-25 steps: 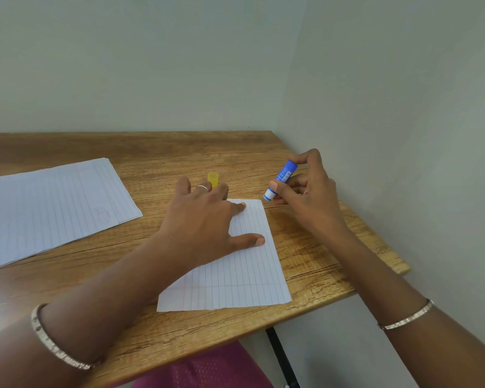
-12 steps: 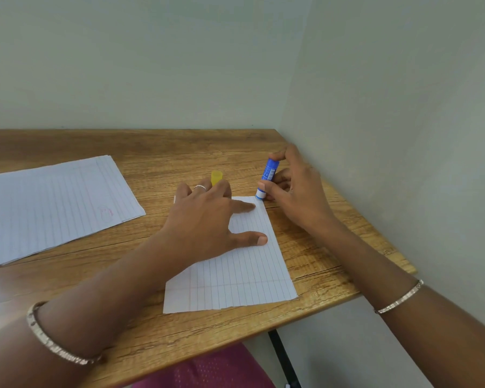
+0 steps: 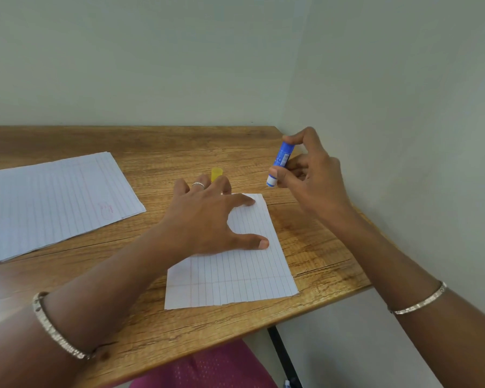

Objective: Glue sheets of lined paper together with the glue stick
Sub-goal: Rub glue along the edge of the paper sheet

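Observation:
A small sheet of lined paper [image 3: 235,273] lies near the table's front edge. My left hand [image 3: 207,217] rests flat on its upper part, fingers spread, pinning it down. My right hand [image 3: 311,175] holds the blue glue stick [image 3: 279,162] uncapped, white tip pointing down, lifted a little above the table just beyond the sheet's far right corner. The yellow cap [image 3: 216,173] stands on the table behind my left fingers, partly hidden by them.
A stack of larger lined sheets [image 3: 51,203] lies at the left of the wooden table [image 3: 314,247]. Walls close off the back and the right side. The table's right edge runs diagonally under my right forearm.
The glue stick's tip was touching the sheet's far right corner half a second ago; my right hand has since lifted it up and to the right. My left hand has stayed on the sheet.

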